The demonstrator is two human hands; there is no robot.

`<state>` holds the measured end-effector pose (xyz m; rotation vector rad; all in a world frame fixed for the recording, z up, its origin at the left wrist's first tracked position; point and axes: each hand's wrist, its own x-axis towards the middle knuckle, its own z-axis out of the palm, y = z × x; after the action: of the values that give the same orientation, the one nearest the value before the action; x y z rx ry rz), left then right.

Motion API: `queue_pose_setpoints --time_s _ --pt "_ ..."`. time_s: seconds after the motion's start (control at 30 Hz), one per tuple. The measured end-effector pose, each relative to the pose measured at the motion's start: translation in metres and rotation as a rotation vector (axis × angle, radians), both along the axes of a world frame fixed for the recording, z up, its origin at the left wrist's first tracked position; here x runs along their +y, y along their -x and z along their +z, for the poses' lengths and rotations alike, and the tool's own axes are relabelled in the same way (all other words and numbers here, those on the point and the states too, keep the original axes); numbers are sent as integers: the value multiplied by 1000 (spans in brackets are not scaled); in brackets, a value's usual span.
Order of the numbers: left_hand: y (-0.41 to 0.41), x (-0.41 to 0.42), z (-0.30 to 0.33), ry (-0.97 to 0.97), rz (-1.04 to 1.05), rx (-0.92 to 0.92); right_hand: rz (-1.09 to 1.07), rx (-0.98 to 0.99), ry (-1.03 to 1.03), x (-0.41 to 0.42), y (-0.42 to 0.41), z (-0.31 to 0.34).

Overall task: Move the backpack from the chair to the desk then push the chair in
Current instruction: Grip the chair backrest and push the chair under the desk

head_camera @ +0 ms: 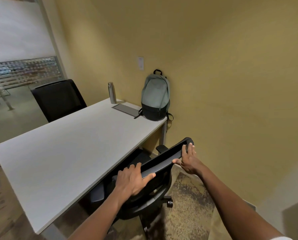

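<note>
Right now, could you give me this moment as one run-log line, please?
backpack: on desk | left hand, right hand: on chair backrest | chair: partly under desk

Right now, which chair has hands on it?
The near chair, seat tucked under the desk: left hand and right hand hold its backrest. The far chair is untouched.

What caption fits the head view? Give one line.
Both hands, left and right, on chair at desk; backpack atop.

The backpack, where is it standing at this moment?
In the head view the backpack stands upright on the far right corner of the desk, leaning against the yellow wall, right of the metal bottle.
</note>
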<state>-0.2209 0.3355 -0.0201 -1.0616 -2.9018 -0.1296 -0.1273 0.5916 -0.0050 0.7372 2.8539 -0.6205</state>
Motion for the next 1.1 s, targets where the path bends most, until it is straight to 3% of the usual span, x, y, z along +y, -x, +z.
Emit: queue_pose_setpoints --time_s 0.3,0.67,1.1 --pt "21 34 -4 13 66 20 45 111 75 39 34 -12" --pt "39 83 -9 7 210 49 176 77 107 93 86 -6" --pt "80 93 -5 5 299 19 232 -2 73 101 148 12"
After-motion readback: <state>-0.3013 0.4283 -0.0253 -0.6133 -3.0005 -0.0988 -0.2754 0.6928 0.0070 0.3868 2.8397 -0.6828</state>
